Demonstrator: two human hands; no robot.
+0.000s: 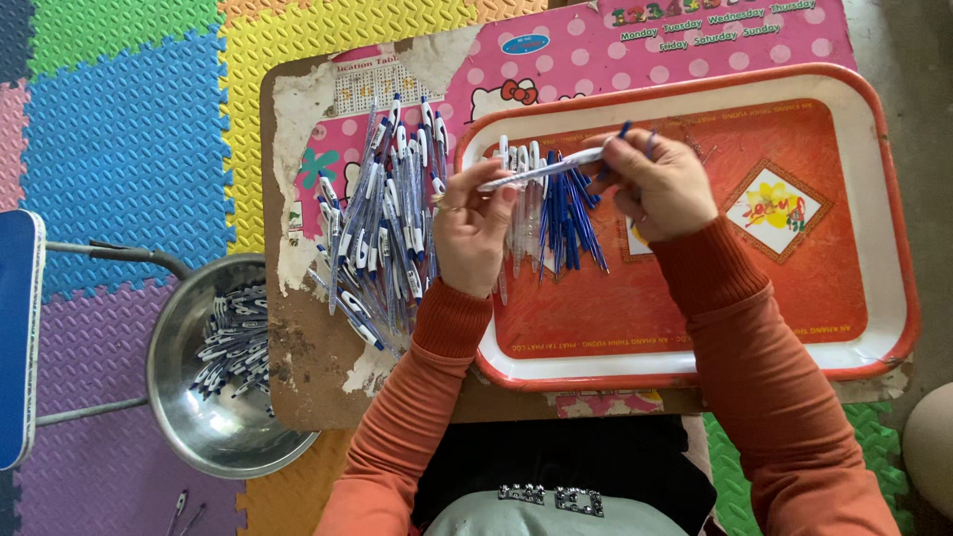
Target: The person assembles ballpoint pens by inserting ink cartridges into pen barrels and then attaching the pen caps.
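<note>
- Hands: left hand (472,233) pinched one end of a clear plastic pen barrel with white clip (541,171), fingers closed on it; right hand (657,184) gripped the other end, fingers curled shut, a slim blue refill (624,130) jutting above the fingertips.
- Held item: barrel lay level between both hands, above the orange-red plastic tray with white rim (874,213).
- Parts remaining: small heap of loose blue ink refills (571,218) and a few empty clear barrels (518,213) on the tray.
- Finished stock, as judged: large pile of blue-and-white pens (382,233) on the worn board (308,367); more in the steel bowl (189,417).
- Progress: seemingly well advanced.
</note>
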